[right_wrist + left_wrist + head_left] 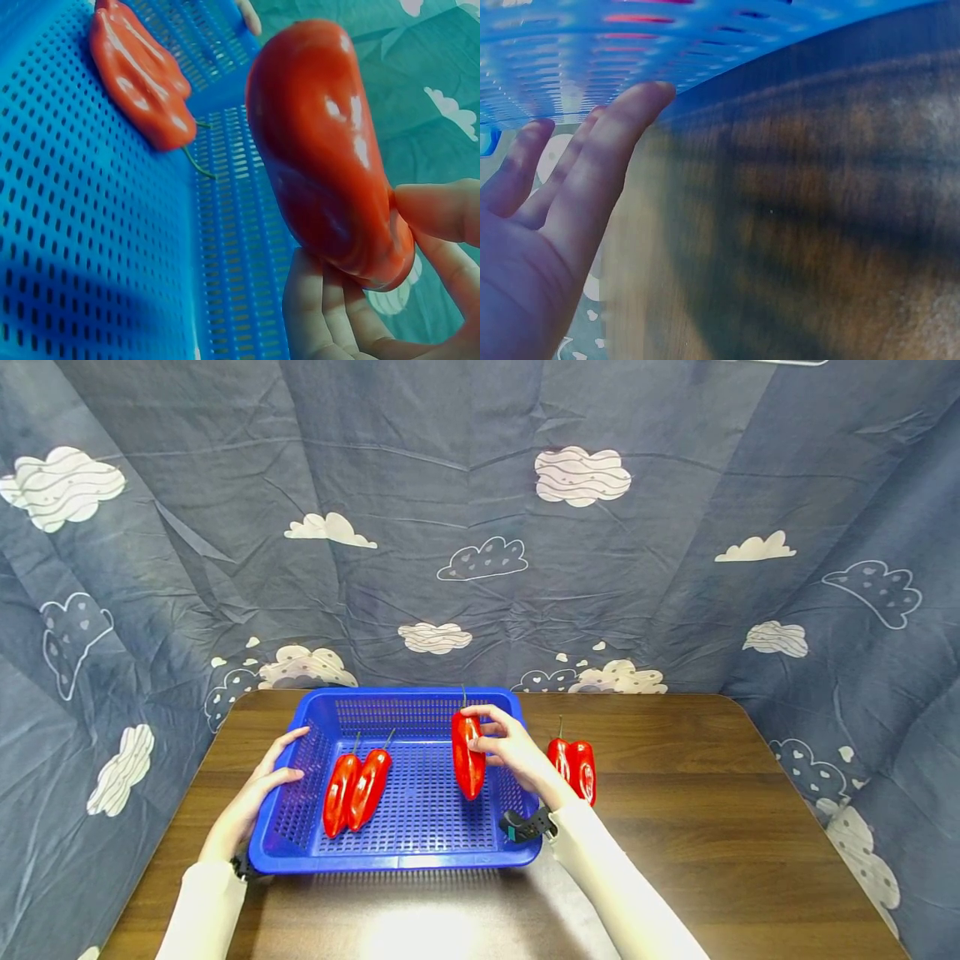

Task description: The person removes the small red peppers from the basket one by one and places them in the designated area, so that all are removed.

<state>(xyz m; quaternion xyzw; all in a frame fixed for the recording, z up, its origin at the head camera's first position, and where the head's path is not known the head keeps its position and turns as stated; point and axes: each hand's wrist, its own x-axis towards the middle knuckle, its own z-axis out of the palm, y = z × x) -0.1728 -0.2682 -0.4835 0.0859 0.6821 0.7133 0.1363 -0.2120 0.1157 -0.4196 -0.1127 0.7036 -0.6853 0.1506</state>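
Note:
In the head view a blue plastic basket (397,862) lies in front of me. My left hand (251,789) holds its left side, fingertips at the rim; the left wrist view shows the fingers (604,161) along the outer wall. My right hand (510,747) grips a red pepper (468,760) near its stem end, thumb on one side and fingers on the other. That pepper hangs above the right part of the basket, tip downward. Two more red peppers, one (341,795) beside the other (370,789), lie at the basket's left.
Just right of the basket, two red peppers (582,768) lie on the brown wooden table (675,827), partly behind the right forearm. A dark curtain (480,635) with white clouds hangs behind the table and along both sides.

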